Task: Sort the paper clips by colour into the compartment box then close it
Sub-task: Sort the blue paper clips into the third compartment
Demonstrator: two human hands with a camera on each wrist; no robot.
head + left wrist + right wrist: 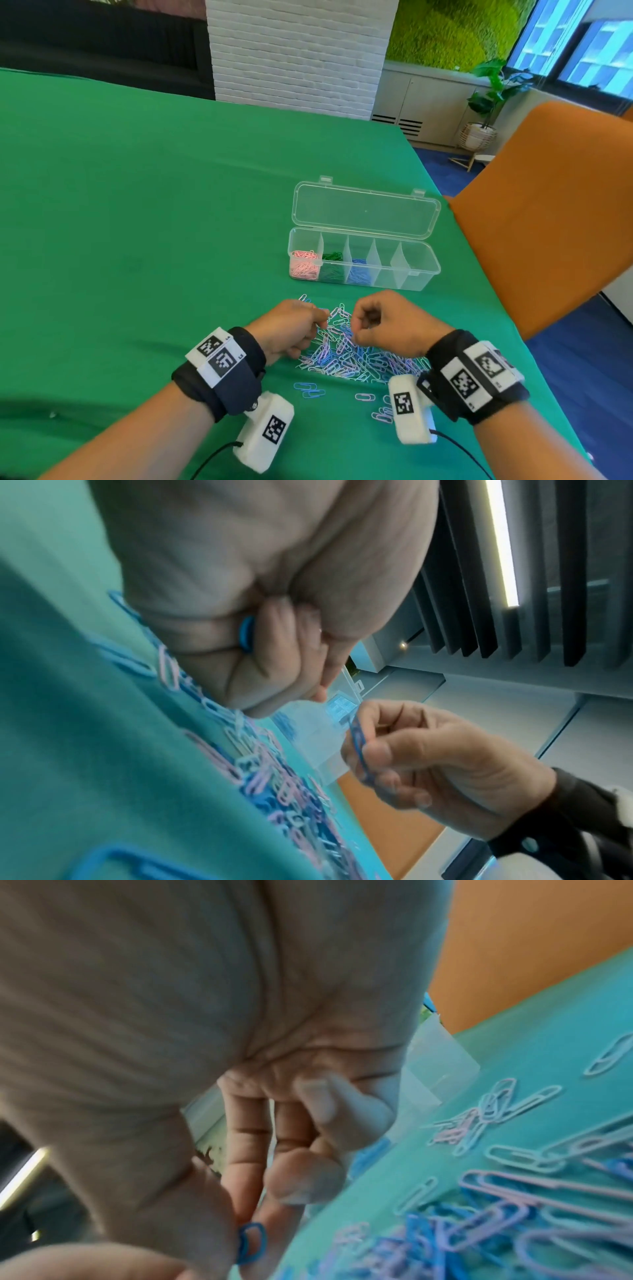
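Observation:
A loose pile of paper clips [346,353] in pink, blue, pale and lilac lies on the green cloth between my hands. My left hand [320,323] hovers at the pile's left edge, fingers curled round a blue clip [246,634] tucked in the palm. My right hand [356,330] is at the pile's top right and pinches another blue clip [251,1242] between thumb and finger. Behind the pile stands the clear compartment box [424,270], its lid [366,212] lying open at the back. Pink, green and blue clips fill its three left compartments; the two right ones look empty.
An orange chair back [548,205] rises close to the table's right edge [479,260], just beside the box. A few stray clips [308,390] lie near my wrists. Green cloth [137,222] stretches far to the left and behind.

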